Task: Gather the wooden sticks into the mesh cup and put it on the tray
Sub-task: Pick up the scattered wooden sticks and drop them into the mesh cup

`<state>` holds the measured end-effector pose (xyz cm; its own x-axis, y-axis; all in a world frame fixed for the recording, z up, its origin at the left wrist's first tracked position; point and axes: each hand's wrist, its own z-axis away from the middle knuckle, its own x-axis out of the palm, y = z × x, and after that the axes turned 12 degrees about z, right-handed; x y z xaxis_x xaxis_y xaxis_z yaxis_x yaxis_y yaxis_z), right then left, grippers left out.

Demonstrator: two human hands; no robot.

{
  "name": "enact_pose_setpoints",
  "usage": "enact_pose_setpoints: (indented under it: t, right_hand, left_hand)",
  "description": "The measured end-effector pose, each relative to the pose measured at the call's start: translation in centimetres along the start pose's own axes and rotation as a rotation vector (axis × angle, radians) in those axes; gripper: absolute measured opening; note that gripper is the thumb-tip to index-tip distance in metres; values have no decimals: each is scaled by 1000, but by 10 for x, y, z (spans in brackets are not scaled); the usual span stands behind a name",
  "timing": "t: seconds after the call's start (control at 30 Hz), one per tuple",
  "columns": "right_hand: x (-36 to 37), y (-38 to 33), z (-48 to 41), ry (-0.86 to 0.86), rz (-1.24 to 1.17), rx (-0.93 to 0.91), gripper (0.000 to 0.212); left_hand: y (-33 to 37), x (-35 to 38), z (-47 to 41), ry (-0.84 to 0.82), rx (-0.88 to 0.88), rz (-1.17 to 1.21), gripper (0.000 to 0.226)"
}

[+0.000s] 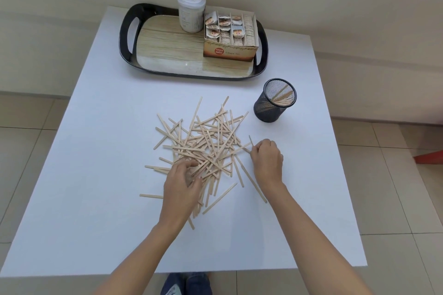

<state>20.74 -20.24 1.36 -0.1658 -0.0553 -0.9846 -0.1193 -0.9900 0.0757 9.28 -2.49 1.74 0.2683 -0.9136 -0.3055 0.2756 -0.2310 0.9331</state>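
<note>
A loose heap of pale wooden sticks [206, 143] lies scattered on the middle of the white table. A black mesh cup [275, 100] stands upright to the right of the heap, with several sticks leaning inside it. The black-rimmed tray [167, 48] with a wood-grain floor sits at the far side. My left hand [183, 183] rests on the near part of the heap, its fingers curled around a bunch of sticks. At the heap's right edge my right hand [267, 159] pinches a thin stick that points up and away.
On the tray's right half stand a white lidded canister [191, 12] and an open cardboard box of tea bags [230, 36]. The white table [96, 199] ends near my body; tiled floor lies on both sides, and a red object [429, 158] shows at the far right.
</note>
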Motion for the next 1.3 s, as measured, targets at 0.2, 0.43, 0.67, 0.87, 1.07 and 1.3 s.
enact_pose_setpoints:
  t: [0.2,0.43,0.67,0.87,1.07,1.3]
  right_hand:
    - [-5,-31,40,188,-472,-273,15]
    - [9,-59,68,144,-487,-437,50]
    - [13,-48,80,156,-548,-230,34]
    - [16,-34,89,169,-607,-125,23]
    - [15,-26,92,165,-642,-43,24]
    - [13,-24,94,142,-710,6,24]
  left_hand:
    - [-5,-5,-4,30,-49,-68,41]
    - [-8,4,-9,6,77,-387,69]
    - [6,22,-19,-21,27,-508,73]
    - [24,29,-30,27,-74,-522,36]
    - [30,28,-38,67,-117,-398,30]
    - [31,18,-49,107,-186,-273,23]
